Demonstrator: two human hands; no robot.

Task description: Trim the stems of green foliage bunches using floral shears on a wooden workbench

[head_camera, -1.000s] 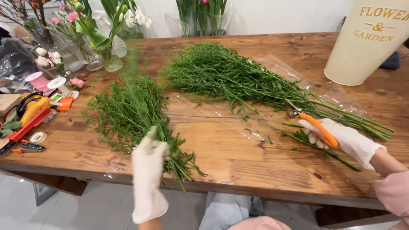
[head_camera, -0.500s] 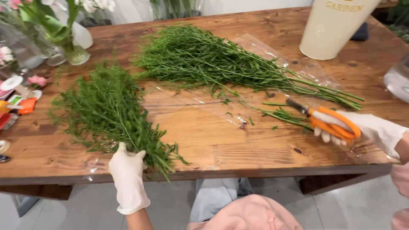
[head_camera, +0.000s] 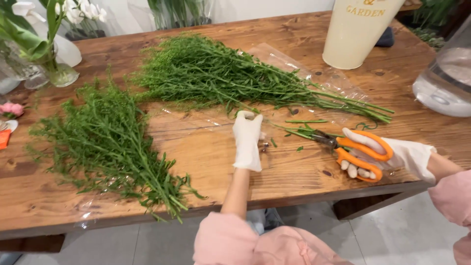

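L hand [head_camera: 247,140] now off left bunch [head_camera: 105,142], unclenched beside long stems [head_camera: 235,81]; R hand [head_camera: 392,154] gripping shears [head_camera: 355,149].

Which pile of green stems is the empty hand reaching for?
The left hand reaches the far pile lying on clear wrap, by the cream bucket; the near pile lies apart.

A worn wooden table [head_camera: 206,162] carries two heaps of cut green stems [head_camera: 113,142] [head_camera: 221,76], crinkled clear wrapping film [head_camera: 314,73], a cream metal bucket [head_camera: 358,32], glass vases [head_camera: 56,71] and a water-filled glass bowl [head_camera: 444,86].
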